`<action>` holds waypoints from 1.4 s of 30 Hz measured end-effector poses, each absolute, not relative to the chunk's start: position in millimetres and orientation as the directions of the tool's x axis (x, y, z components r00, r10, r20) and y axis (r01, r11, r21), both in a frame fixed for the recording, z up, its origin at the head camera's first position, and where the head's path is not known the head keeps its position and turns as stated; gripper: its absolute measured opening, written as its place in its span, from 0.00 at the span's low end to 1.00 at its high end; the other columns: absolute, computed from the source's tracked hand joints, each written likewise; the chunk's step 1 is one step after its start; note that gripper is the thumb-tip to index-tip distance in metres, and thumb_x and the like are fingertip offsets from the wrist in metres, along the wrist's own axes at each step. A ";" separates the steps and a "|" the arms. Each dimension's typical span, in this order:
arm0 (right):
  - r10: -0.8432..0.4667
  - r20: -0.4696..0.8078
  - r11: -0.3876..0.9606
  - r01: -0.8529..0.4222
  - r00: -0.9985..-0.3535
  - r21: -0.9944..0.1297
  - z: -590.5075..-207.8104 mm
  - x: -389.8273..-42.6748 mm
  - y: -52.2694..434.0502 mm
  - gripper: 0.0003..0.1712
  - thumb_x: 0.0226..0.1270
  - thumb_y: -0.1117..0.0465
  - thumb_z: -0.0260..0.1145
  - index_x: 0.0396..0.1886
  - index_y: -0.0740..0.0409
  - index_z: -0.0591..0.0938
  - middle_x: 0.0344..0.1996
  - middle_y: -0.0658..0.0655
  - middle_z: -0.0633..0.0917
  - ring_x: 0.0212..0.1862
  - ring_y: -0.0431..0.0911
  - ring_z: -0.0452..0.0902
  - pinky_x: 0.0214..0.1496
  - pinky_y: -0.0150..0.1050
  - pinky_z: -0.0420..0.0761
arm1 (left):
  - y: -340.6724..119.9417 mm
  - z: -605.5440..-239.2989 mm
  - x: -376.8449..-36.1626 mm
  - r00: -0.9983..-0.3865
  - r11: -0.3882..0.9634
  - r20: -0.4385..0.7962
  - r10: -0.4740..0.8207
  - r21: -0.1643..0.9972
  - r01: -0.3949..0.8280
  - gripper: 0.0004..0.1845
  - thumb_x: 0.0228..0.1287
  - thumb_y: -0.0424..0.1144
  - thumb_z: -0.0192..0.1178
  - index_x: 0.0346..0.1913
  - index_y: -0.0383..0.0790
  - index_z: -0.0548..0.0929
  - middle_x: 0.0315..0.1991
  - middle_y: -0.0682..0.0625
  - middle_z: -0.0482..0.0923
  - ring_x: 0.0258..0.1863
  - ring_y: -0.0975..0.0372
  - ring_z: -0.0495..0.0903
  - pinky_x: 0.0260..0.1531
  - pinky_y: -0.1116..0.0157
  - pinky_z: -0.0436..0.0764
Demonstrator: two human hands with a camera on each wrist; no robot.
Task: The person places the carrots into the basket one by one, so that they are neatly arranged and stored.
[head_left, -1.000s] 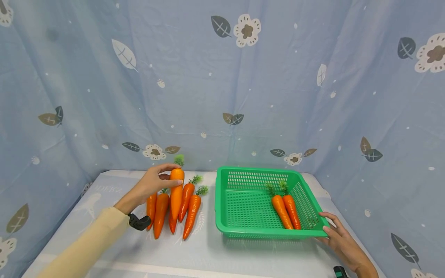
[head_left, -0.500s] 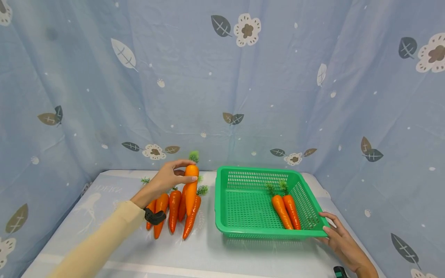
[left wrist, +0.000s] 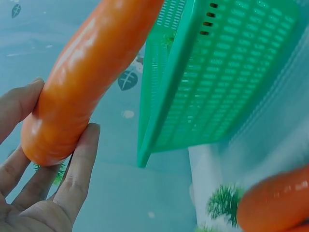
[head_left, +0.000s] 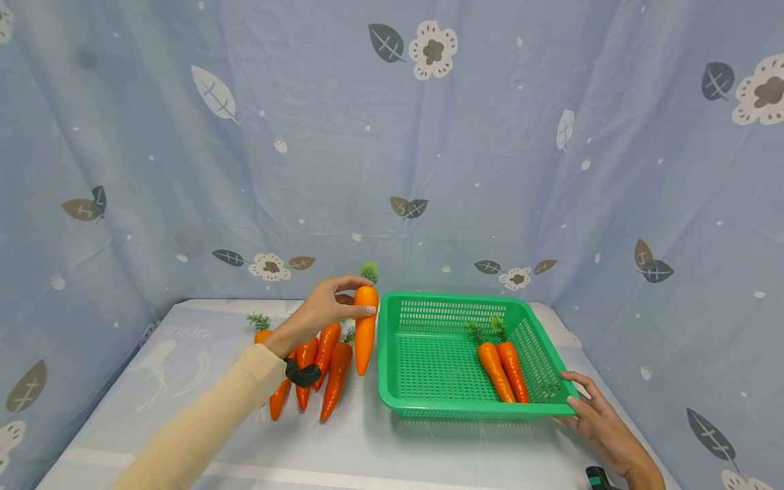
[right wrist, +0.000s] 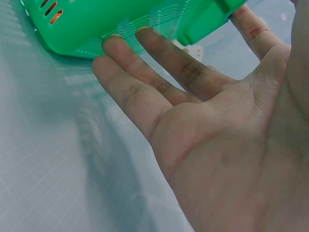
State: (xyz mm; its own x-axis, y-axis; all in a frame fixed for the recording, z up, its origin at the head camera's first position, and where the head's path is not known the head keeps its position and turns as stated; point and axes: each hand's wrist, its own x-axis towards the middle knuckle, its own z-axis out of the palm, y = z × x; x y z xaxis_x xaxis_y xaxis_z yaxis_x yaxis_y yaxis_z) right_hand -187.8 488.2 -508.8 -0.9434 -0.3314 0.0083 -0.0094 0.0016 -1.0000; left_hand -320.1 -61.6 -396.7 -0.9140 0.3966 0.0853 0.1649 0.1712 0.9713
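A carrot (head_left: 365, 328), pinched near its top by the left hand (head_left: 323, 311), hangs beside the green basket (head_left: 392, 381), where two carrots (head_left: 502, 369) lie; several wait on the worktop (head_left: 184, 381). The right hand (head_left: 597, 422), fingers straight, steadies the basket's corner.

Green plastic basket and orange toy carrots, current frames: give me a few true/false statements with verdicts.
1. The left hand grips an orange toy carrot off the table. True.
2. The green plastic basket is empty. False: two carrots lie in it.
3. The right hand touches the basket's near right corner with straight fingers. True.
4. The held carrot is already over the basket's middle. False: it hangs just outside the left wall.
5. More carrots lie on the table. True.
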 end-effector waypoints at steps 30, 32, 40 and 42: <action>-0.328 0.008 -0.022 0.000 -0.945 -1.000 -509.9 -188.9 487.1 0.26 0.87 0.63 0.42 0.79 0.46 0.54 0.65 0.42 0.72 0.64 0.42 0.78 0.65 0.42 0.79 | 28.2 -409.9 -343.6 -0.856 0.099 0.045 0.515 0.989 0.111 0.27 0.59 0.40 0.78 0.61 0.46 0.83 0.59 0.46 0.77 0.47 0.51 0.86 0.52 0.46 0.84; -0.317 0.004 -0.012 0.000 -0.948 -1.000 -509.4 -188.4 486.3 0.26 0.87 0.63 0.42 0.79 0.46 0.54 0.65 0.42 0.71 0.64 0.42 0.78 0.64 0.42 0.79 | 34.5 -410.2 -344.7 -0.852 0.097 0.043 0.522 0.989 0.109 0.27 0.58 0.40 0.78 0.61 0.46 0.83 0.58 0.46 0.78 0.46 0.51 0.86 0.49 0.49 0.86; -0.288 0.002 0.015 -0.007 -0.958 -1.000 -509.0 -187.5 485.1 0.27 0.87 0.62 0.43 0.79 0.48 0.52 0.66 0.42 0.66 0.64 0.38 0.77 0.64 0.41 0.80 | 58.3 -410.1 -346.4 -0.842 0.099 0.043 0.538 0.989 0.113 0.28 0.57 0.40 0.79 0.62 0.44 0.83 0.56 0.46 0.78 0.44 0.51 0.86 0.43 0.55 0.88; -0.288 0.007 0.019 -0.013 -0.957 -1.000 -509.4 -187.9 485.2 0.27 0.87 0.62 0.43 0.80 0.49 0.51 0.66 0.42 0.66 0.64 0.39 0.77 0.64 0.41 0.80 | 63.4 -411.2 -347.4 -0.842 0.097 0.041 0.538 0.989 0.110 0.28 0.57 0.40 0.79 0.61 0.44 0.84 0.56 0.46 0.78 0.44 0.51 0.86 0.42 0.55 0.88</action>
State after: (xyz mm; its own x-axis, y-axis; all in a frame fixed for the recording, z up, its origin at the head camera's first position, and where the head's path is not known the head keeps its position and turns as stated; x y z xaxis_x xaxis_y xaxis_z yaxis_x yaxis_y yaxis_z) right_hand -187.9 485.2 -509.4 -0.9575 -0.2884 0.0065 -0.0126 0.0194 -0.9997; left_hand -347.4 63.4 -411.2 -0.8420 0.5379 0.0408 0.1100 0.0972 0.9892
